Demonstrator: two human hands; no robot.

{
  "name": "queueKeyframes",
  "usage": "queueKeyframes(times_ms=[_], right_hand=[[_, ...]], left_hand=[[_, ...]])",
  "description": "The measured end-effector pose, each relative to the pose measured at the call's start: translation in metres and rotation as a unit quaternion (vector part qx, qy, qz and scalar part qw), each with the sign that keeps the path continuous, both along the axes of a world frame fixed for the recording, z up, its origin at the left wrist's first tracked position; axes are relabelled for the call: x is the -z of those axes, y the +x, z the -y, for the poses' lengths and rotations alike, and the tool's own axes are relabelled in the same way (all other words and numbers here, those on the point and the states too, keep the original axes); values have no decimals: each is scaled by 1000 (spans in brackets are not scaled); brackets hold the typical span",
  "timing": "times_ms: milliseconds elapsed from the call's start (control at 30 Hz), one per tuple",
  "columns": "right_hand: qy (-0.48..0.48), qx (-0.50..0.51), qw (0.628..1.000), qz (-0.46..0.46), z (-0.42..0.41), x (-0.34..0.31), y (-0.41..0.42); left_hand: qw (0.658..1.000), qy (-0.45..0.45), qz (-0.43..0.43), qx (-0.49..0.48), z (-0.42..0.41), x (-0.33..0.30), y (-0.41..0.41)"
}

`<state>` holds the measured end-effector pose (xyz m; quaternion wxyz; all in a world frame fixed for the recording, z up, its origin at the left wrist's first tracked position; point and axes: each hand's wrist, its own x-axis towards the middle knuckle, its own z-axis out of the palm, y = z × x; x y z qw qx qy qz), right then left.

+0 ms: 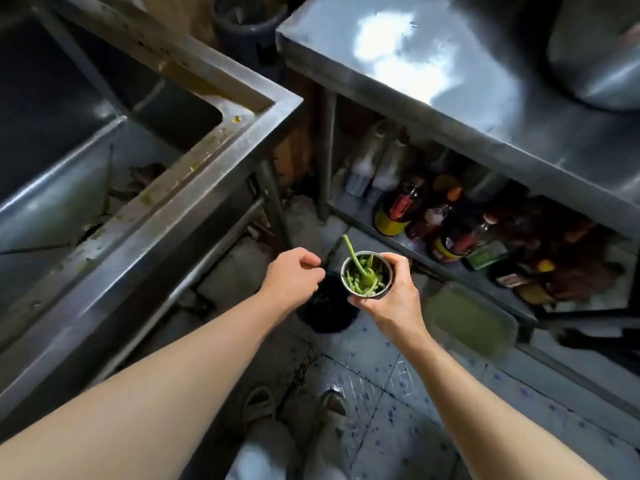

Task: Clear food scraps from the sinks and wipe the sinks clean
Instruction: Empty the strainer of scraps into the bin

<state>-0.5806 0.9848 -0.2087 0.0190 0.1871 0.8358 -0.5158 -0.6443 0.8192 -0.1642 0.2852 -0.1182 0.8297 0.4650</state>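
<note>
My right hand (391,299) grips a small round metal strainer cup (386,270) filled with green vegetable scraps (363,277); one long green stalk sticks up out of it. The cup hangs over a black bin (329,313) on the floor. My left hand (294,277) hovers just left of the cup with its fingers curled and nothing visible in them. The steel sink unit (207,188) fills the left side; its near basin (69,188) holds dark debris near the drain, and yellow-green smears lie along the rim.
A steel worktable (450,81) stands at the right, with a large metal bowl (595,53) on top. Its lower shelf holds several sauce bottles (401,206). A green-lidded container (467,323) sits on the tiled floor. My feet (294,407) are below.
</note>
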Motion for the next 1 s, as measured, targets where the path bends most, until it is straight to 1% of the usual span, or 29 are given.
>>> queueKeyframes(times_ms=[200,267,400,467,633,767,933,1000], right_hand=[[-20,46,998,41,-5,94,11],[-36,61,996,48,-5,124,12],[-48,75,994,57,-6,189,15],[-43,75,994,65,-6,221,15],[-44,66,992,94,-3,293,8],[-22,47,993,106,4,343,-1],[50,7,988,143,12,391,-11],[93,-15,982,164,14,406,-14]], left_hand=[[994,-79,25,68,-6,103,4],[992,-101,32,75,-5,135,1],[988,-111,59,86,-8,205,-3],[990,-102,61,72,-9,240,-3],[990,-111,52,65,0,319,-5],[988,-121,54,74,5,368,-12],[978,-182,19,100,12,412,-16],[975,-196,23,103,14,427,-17]])
